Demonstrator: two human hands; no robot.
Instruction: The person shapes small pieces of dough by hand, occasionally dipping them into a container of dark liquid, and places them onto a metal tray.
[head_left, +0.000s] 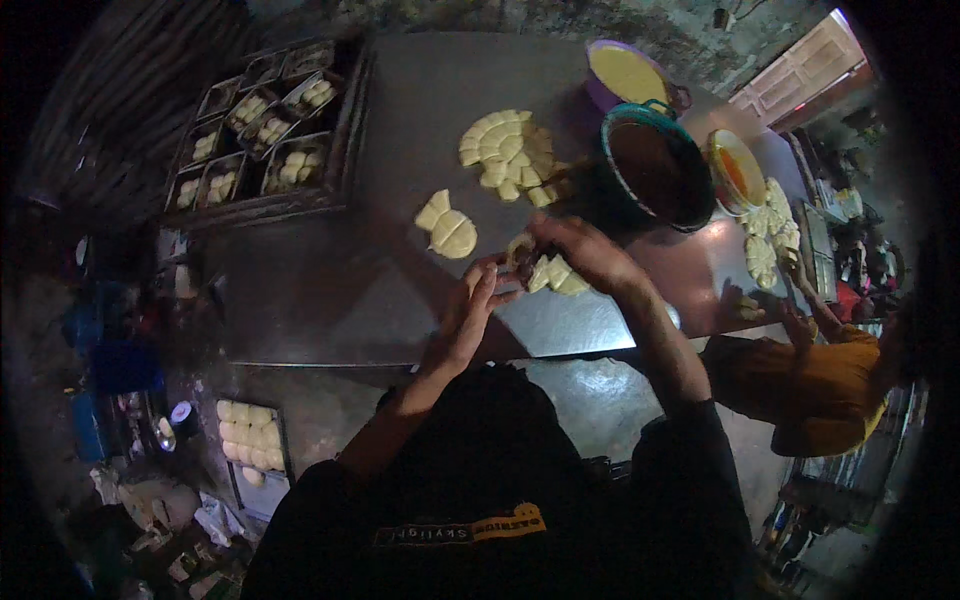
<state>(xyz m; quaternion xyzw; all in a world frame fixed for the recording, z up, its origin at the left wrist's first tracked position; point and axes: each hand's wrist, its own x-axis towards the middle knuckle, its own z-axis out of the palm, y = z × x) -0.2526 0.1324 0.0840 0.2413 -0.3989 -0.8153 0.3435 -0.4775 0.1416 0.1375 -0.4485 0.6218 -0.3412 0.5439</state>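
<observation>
Near the front of the metal table, my two hands meet over a small piece of dough (519,248) with a dark patch on it, perhaps filling. My left hand (470,312) supports it from the left with bent fingers. My right hand (585,255) reaches over from the right, its fingers curled down by the piece; what they pinch is too dark to make out. Just below the right hand lie cut dough pieces (558,276). A rounded dough portion (450,234) sits to the left, and a larger group of cut dough (503,148) lies farther back.
A green bucket (610,165) with dark contents stands right of the dough. Behind are a purple tub (600,95) and an orange-filled bowl (718,165). Dough-filled tins sit in a dark tray (350,150), far left. A co-worker in orange (810,395) works at right.
</observation>
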